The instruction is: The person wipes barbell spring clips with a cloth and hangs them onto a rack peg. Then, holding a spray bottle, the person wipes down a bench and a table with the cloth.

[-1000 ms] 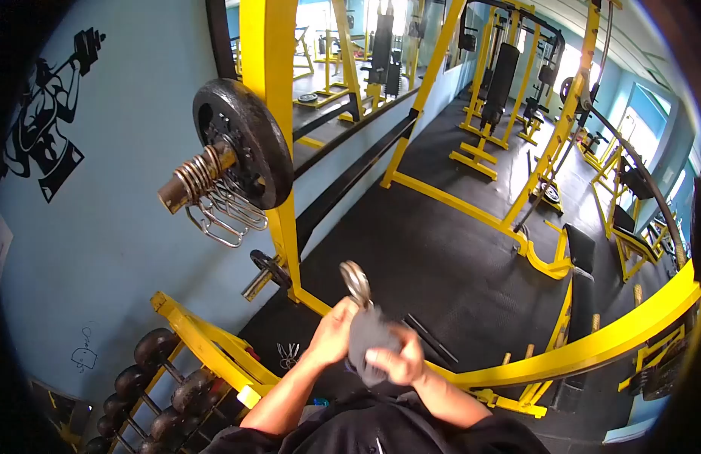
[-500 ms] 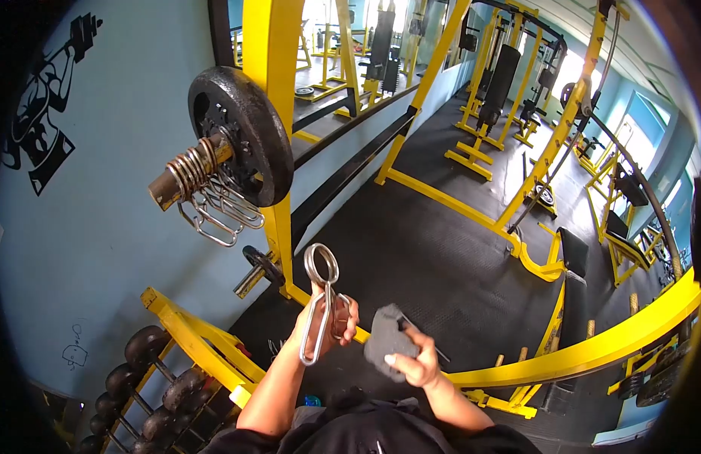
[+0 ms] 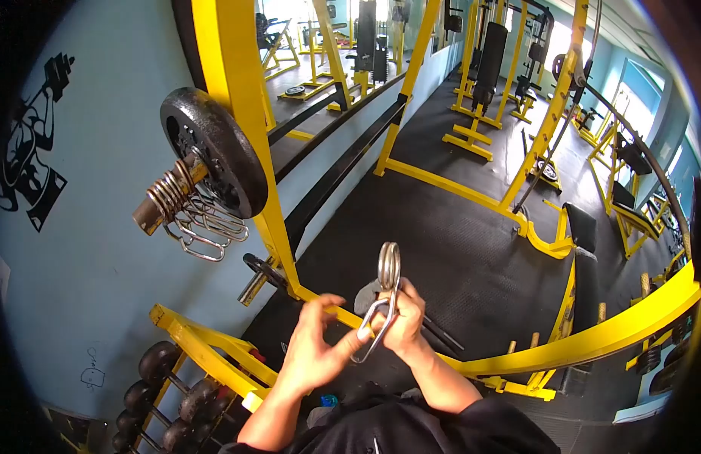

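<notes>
Pointing coil-up, long axis tilted: spring clip (image 3: pixel 390 276) gripped by right fingers (image 3: pixel 412 304); left fingers (image 3: pixel 318 306) parted.

Spring clip (image 3: pixel 390 266) — now in right hand (image 3: pixel 404 318)

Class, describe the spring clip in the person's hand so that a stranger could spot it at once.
Find the yellow upright with the black plate, then look lower right, to the right hand. The spring clip juts up from it, coil at top. Unlike the clips on the plate's peg, it is held.
</notes>
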Demonstrator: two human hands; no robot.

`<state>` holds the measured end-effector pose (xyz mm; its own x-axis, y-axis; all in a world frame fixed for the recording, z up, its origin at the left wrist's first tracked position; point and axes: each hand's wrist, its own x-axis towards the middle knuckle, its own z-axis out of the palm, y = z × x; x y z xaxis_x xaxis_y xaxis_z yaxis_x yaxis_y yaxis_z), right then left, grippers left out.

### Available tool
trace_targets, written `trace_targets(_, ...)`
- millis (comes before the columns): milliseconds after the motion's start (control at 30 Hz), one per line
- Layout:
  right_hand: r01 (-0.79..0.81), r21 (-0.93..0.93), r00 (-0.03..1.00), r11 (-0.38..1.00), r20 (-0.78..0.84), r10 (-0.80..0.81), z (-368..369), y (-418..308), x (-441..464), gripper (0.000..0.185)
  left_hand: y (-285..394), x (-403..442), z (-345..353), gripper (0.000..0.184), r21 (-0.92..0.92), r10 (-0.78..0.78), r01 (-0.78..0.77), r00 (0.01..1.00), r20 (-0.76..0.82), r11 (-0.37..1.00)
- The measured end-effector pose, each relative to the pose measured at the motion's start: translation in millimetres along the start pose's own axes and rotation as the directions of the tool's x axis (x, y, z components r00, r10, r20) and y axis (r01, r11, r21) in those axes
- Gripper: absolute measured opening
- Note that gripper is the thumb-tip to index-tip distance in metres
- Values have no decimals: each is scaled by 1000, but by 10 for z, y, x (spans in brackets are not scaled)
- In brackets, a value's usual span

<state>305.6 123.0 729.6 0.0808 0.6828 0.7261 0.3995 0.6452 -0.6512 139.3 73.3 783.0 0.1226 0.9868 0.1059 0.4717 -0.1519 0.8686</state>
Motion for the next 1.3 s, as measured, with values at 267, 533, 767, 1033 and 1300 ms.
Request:
trace_targets(267,196,-22,979,980,62,-195,137,163,-388,19,-317,14,494,43,-607,-2,-72,993,-120,792)
trace_targets(533,-25,254,999,967,35,17,-323,177,-601,7,-423,68,561,20,-698,-166,48,981,-103,715)
trace_targets(767,-354,425,933,833,228,280,-598,-68,-333,29,-494,194,565,36,-740,-159,99,987,-10,665)
trace_targets(1033,-263,163,831,951,540,137,-722,-82,-323,50,-555,210,413,32,-612,-107,43,992,-68,790)
trace_targets(1300,-565,506,769,651,609,195,-577,-153,-320,61,-607,144,498,28,-404,15,-47,997,-81,914)
